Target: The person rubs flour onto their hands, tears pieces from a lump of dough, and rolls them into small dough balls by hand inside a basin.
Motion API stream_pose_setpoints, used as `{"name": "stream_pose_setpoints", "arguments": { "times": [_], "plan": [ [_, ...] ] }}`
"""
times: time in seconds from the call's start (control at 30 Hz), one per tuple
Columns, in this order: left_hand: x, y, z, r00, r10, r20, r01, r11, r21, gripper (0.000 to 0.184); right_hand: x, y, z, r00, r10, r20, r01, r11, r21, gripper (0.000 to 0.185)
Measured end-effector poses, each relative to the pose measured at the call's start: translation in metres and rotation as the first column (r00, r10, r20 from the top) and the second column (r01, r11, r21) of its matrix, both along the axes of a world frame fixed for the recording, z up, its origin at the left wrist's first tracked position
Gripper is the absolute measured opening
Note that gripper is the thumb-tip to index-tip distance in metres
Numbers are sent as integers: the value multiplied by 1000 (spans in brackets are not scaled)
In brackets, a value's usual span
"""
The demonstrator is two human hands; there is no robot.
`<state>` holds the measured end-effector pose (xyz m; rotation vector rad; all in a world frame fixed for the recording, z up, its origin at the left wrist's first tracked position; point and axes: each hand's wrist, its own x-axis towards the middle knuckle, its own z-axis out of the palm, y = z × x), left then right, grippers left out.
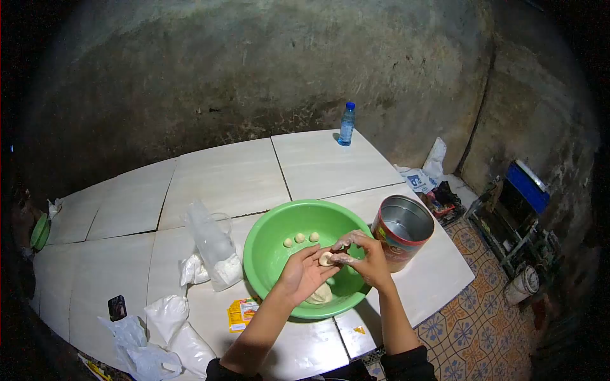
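Note:
Over a green plastic basin (267,228), my left hand (304,274) is turned palm up and supports a small dough ball (326,258) on its fingers. My right hand (363,254), whitened with flour at the fingertips, has its thumb and fingers closed around the same ball from the right. Three round dough balls (300,239) sit in a row on the far inner side of the basin. A larger lump of dough (320,294) lies at the near side, partly hidden behind my left hand.
To the right stands an open metal tin (400,232). A clear measuring jug (222,254) with white powder, flour bags (181,330), a yellow packet (241,314) and a black phone-like object (117,308) lie left. A blue water bottle (346,124) stands at the table's back edge.

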<state>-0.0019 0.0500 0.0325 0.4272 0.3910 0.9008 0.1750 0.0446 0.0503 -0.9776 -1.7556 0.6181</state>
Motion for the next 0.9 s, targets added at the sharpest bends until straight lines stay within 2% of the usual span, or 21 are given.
{"name": "stream_pose_setpoints", "arguments": {
  "times": [0.17,0.23,0.5,0.57,0.77,0.83,0.9],
  "plan": [
    [2,-4,8,1000,-5,-31,5,1000,11,44,2,9,-13,999,1,-45,-1,1000,-6,17],
    [2,-2,4,1000,-4,28,5,999,-43,43,3,12,-19,995,10,-100,-9,1000,9,17],
    [0,2,-2,1000,-18,20,19,1000,-13,44,4,9,-21,999,16,-52,-16,1000,7,18],
    [-1,0,3,1000,-15,18,16,1000,-16,44,5,9,-21,995,13,-103,-12,1000,11,17],
    [0,2,-2,1000,-7,11,7,1000,10,45,1,0,-16,1000,-18,-24,20,996,82,21],
    [0,3,-2,1000,2,15,-2,1000,23,45,-2,-5,-17,994,-111,-21,113,983,144,21],
    [0,0,1,1000,11,23,-12,1000,27,46,-2,-6,-21,991,-134,-28,136,982,133,22]
  ]
}}
